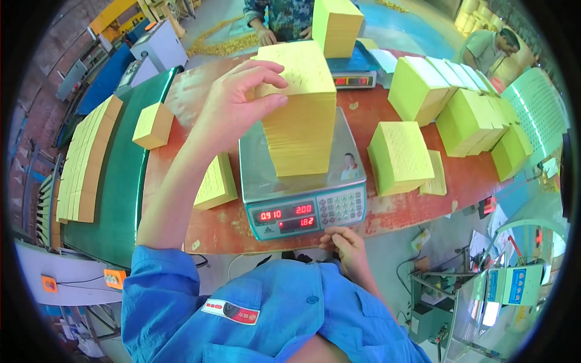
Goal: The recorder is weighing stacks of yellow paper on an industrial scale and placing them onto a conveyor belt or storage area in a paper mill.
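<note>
Yellow paper stack [301, 133]; tall; dimpled top

A worn red-brown table [184, 94] spans the middle, with a green conveyor belt [124, 181] on its left. A brick wall [39, 91] rises far left, near a white machine cabinet [158, 45]. The floor is grey concrete [387, 260] at near right and bluish at the far side. Light streaks a perforated green panel [532, 103] on the right.
</note>
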A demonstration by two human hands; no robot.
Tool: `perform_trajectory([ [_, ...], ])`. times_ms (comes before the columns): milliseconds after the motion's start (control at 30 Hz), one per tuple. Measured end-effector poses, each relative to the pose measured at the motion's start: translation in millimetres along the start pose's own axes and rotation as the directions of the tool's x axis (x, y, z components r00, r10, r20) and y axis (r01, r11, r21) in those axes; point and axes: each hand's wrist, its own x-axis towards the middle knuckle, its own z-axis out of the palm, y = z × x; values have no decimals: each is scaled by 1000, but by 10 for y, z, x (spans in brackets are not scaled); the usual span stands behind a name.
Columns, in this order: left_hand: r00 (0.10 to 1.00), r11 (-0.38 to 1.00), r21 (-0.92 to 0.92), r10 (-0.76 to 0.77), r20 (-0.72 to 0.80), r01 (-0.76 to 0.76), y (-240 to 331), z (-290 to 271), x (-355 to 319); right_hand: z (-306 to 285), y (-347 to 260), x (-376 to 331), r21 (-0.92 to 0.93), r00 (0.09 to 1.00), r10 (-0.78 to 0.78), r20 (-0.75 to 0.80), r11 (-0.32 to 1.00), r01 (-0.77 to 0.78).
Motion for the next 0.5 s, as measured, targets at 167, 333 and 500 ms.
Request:
perform_trajectory([
  [167, 988, 989, -14, -148, 49, 149, -65, 54, 189, -301, -204, -50, -26, 998, 68, -1, 997, -68],
  [333, 924, 915, -146, -356, 142, 375, 50, 68, 250, -568, -331, -35, -26, 994, 91, 58, 996, -90],
  [500, 982, 987, 10, -161, -101, 162, -12, 143, 198, -579, -510, -2, -192, 988, 16, 154, 981, 14],
])
